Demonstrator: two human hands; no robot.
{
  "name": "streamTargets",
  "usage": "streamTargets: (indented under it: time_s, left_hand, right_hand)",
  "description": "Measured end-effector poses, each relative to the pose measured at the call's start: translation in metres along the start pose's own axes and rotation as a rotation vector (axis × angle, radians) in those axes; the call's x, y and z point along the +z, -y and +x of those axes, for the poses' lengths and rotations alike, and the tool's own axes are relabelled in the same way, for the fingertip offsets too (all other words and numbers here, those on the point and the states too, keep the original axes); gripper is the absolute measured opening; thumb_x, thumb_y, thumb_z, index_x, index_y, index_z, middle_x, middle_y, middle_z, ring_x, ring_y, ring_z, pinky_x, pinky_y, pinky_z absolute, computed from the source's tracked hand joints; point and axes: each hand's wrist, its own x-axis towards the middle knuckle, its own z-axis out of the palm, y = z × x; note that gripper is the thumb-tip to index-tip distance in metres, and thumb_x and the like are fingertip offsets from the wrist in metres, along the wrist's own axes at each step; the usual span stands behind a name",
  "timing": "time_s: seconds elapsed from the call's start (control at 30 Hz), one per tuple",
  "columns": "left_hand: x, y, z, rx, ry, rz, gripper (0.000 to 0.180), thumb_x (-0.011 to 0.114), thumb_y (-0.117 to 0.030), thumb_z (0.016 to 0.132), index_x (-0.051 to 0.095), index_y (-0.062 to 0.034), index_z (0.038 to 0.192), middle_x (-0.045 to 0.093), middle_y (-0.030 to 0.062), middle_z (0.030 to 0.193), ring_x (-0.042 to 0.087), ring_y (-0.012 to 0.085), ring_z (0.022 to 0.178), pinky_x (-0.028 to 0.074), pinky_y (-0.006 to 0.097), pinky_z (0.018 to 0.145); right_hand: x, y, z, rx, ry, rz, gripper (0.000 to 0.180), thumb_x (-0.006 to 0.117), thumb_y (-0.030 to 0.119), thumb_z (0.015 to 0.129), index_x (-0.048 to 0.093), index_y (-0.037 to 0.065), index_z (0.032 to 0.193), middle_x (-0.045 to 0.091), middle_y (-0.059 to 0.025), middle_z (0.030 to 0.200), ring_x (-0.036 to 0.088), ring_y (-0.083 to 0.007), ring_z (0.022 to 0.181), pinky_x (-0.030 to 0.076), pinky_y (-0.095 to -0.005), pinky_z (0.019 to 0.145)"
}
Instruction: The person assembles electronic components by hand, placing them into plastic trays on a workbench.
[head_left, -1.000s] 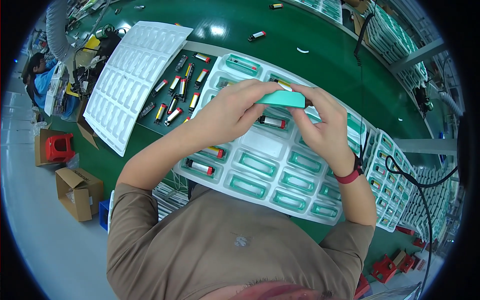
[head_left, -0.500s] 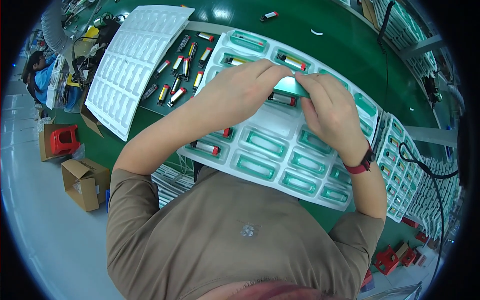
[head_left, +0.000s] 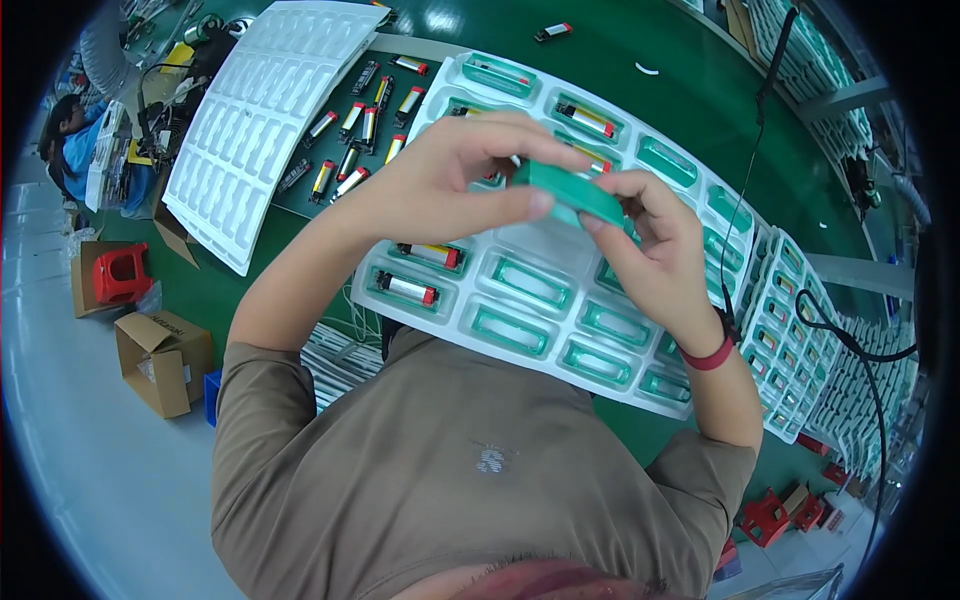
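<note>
A flat teal green plastic case (head_left: pixel 575 193) is held between both hands above a white moulded tray (head_left: pixel 545 250). My left hand (head_left: pixel 455 180) pinches its left end with thumb and fingers. My right hand (head_left: pixel 655 245), with a red band at the wrist, grips its right end. The tray's pockets hold green cases, and some hold cylindrical cells such as one with red ends (head_left: pixel 405 288). Part of the tray is hidden under my hands.
An empty white moulded tray (head_left: pixel 260 110) lies at the left, with several loose cells (head_left: pixel 350 150) between the trays on the green table (head_left: pixel 690 90). More stacked trays (head_left: pixel 800 300) stand at the right. Cardboard boxes (head_left: pixel 160 350) and a red stool (head_left: pixel 120 272) sit on the floor. A person sits far left.
Both hands kept the green case and turned it; it now lies tilted, lower toward the right. The view has shifted, so the tray sits lower in the picture.
</note>
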Motion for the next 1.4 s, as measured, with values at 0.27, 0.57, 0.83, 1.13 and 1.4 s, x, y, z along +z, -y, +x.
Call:
streamTargets:
  time_s: [0.27, 0.57, 0.83, 1.13, 1.4]
  left_hand:
    - [0.011, 0.004, -0.018, -0.472, 0.109, -0.642, 0.033, 0.07, -0.013, 0.097, 0.068, 0.0011, 0.127, 0.074, 0.0044, 0.105, 0.068, 0.0118, 0.095, 0.054, 0.029, 0.084]
    - [0.047, 0.007, -0.031, -0.09, -0.011, 0.544, 0.014, 0.071, -0.005, 0.087, 0.072, -0.0036, 0.101, 0.065, 0.0094, 0.094, 0.064, 0.0294, 0.09, 0.052, 0.04, 0.079]
    - [0.039, -0.023, -0.036, -0.002, 0.167, 0.456, 0.021, 0.078, -0.013, 0.08, 0.066, -0.0087, 0.097, 0.059, 0.0065, 0.102, 0.061, 0.0266, 0.09, 0.048, 0.039, 0.076]
    - [0.028, -0.018, -0.032, -0.069, 0.199, 0.212, 0.018, 0.067, -0.014, 0.096, 0.064, -0.0074, 0.113, 0.062, 0.0083, 0.108, 0.06, 0.023, 0.093, 0.047, 0.035, 0.079]
    - [0.008, -0.002, -0.028, -0.767, -0.162, -1.244, 0.04, 0.044, -0.022, 0.11, 0.053, -0.001, 0.143, 0.063, 0.0082, 0.122, 0.055, 0.0141, 0.085, 0.047, 0.029, 0.073]
  right_hand:
    - [-0.018, 0.007, -0.009, 0.373, 0.376, 0.349, 0.013, 0.069, 0.005, 0.094, 0.07, 0.0, 0.106, 0.071, -0.0064, 0.093, 0.065, -0.0146, 0.086, 0.05, -0.0289, 0.079]
    - [-0.048, -0.142, 0.165, -0.043, 0.234, -0.808, 0.031, 0.062, 0.006, 0.092, 0.07, 0.006, 0.122, 0.071, -0.0159, 0.117, 0.068, -0.0355, 0.106, 0.054, -0.0419, 0.091]
    - [-0.012, -0.235, 0.224, 0.09, 0.448, -1.003, 0.029, 0.055, 0.006, 0.095, 0.064, 0.008, 0.122, 0.064, -0.0145, 0.126, 0.063, -0.0335, 0.117, 0.054, -0.0441, 0.096]
    - [-0.053, -0.177, 0.2, -0.125, 0.289, -0.807, 0.024, 0.06, 0.016, 0.099, 0.064, 0.001, 0.117, 0.065, -0.0156, 0.106, 0.065, -0.0328, 0.098, 0.053, -0.0413, 0.085]
    - [-0.044, 0.032, 0.046, -0.145, 0.247, -0.302, 0.025, 0.071, -0.003, 0.086, 0.071, 0.0, 0.111, 0.066, -0.0124, 0.101, 0.067, -0.0227, 0.082, 0.055, -0.031, 0.07]
